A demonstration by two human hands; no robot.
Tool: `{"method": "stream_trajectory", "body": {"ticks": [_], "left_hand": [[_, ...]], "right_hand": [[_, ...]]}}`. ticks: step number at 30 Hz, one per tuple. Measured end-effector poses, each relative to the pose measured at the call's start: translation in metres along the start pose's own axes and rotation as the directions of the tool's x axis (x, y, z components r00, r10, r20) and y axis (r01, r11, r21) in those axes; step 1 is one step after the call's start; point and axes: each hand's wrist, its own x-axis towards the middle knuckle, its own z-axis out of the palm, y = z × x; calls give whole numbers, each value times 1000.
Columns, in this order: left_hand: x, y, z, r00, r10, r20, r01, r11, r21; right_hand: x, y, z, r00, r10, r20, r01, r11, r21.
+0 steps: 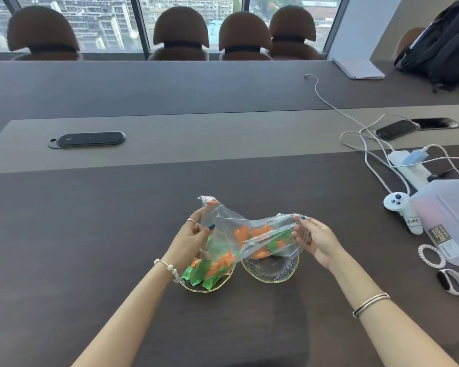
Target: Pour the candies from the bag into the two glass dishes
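A clear plastic bag (231, 229) with orange and green wrapped candies (255, 234) hangs stretched between my hands, just above two gold-rimmed glass dishes. My left hand (194, 234) grips the bag's left edge, and my right hand (316, 239) grips its right edge. The left dish (196, 286) holds a pile of green and orange candies under the bag's lower end. Mostly bare glass shows in the right dish (270, 272), and the bag covers its far part.
To the right lie a white controller (398, 205), a translucent plastic box (451, 221), a coiled hair tie (432, 256), a wristband (452, 283), a power strip with cables (408, 168) and a phone (395, 129). A black backpack (440, 46) and chairs stand at the far side.
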Motion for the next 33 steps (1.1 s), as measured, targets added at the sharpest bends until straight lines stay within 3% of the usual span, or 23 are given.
{"method": "stream_trajectory", "body": {"ticks": [8,18,33], "left_hand": [[14,36,25,999,-3,-39,-5,982,-189],[21,95,53,999,30,17,-23,948,-317],[5,118,30,994,109,15,-89,877,-472]], "right_hand": [[15,21,-11,994,90,53,-83,988,-129],[13,17,-8,994,14,108,29,920,-390],[1,0,7,981,-35,190,82,966,-244]]}}
